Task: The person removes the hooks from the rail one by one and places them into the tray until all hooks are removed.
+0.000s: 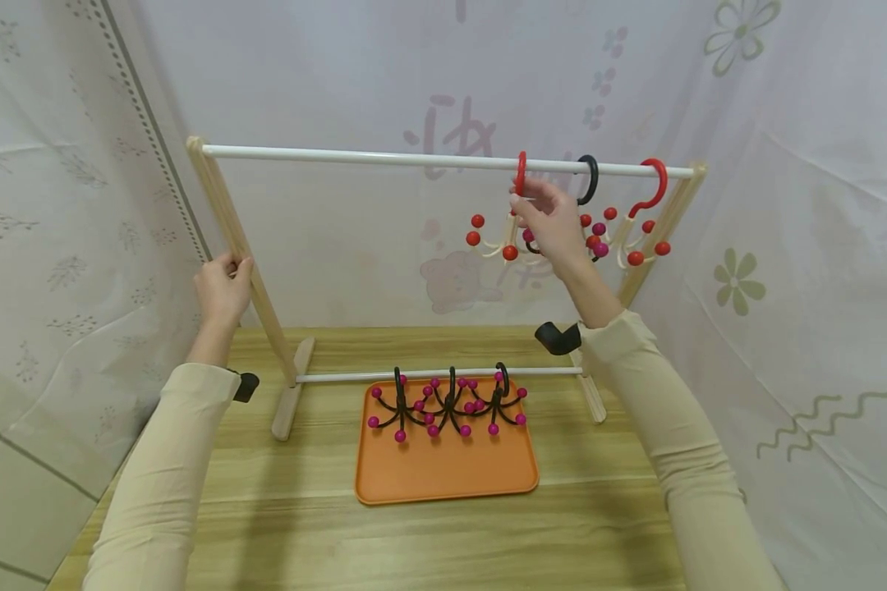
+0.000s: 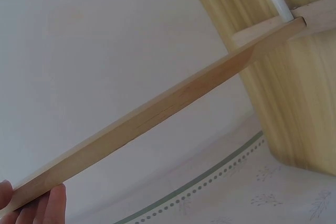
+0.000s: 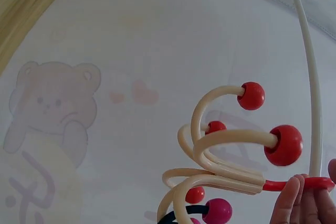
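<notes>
My right hand (image 1: 552,220) pinches the red hook of a cream multi-arm hook hanger (image 1: 511,228) with red ball tips. Its hook loops over the white top rod (image 1: 340,156) of a wooden-ended rack. In the right wrist view, fingertips wrap the hook of that hanger (image 3: 231,179) close to the rod (image 3: 314,103). At the rack's left side, my left hand (image 1: 223,289) grips the wooden post (image 1: 257,300), thumb on one side and fingers on the other. The left wrist view shows this post (image 2: 152,114) running down to its foot.
A black hanger (image 1: 590,176) with magenta balls and another red-hooked hanger (image 1: 658,185) hang farther right on the rod. On the wooden table (image 1: 310,525), an orange tray (image 1: 443,476) bears three black hangers (image 1: 449,404) with magenta balls. The rack's lower rod (image 1: 333,377) passes behind them.
</notes>
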Demonstrator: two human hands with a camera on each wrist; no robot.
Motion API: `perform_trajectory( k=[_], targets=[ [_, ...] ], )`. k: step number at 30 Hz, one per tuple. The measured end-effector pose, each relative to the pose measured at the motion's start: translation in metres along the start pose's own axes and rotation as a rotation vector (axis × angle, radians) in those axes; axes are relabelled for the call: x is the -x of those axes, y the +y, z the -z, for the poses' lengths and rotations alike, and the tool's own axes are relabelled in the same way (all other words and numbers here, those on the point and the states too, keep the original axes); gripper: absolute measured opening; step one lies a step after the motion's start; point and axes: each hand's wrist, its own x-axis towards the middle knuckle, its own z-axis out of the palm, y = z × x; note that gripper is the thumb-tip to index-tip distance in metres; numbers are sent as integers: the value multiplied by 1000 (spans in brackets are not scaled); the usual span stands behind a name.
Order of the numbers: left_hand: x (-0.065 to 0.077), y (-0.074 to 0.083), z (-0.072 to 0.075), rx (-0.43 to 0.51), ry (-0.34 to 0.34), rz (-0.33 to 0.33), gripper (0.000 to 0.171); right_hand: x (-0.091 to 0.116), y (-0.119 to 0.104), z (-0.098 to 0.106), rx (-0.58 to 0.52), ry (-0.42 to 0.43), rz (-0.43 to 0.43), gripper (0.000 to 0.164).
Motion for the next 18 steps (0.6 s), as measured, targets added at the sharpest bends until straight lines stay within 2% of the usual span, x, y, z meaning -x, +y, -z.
perform_trajectory(
  k=[7, 13, 18],
  targets=[
    [0, 0, 0, 0, 1, 2, 33, -1, -1, 5, 60, 71, -21, 34],
    [0, 0, 1, 4, -1, 9, 33, -2, 0, 5, 132, 83, -23, 31],
    [1, 1, 1, 7, -6, 12, 33, -1, -1, 4, 140, 80, -20, 31]
  ],
)
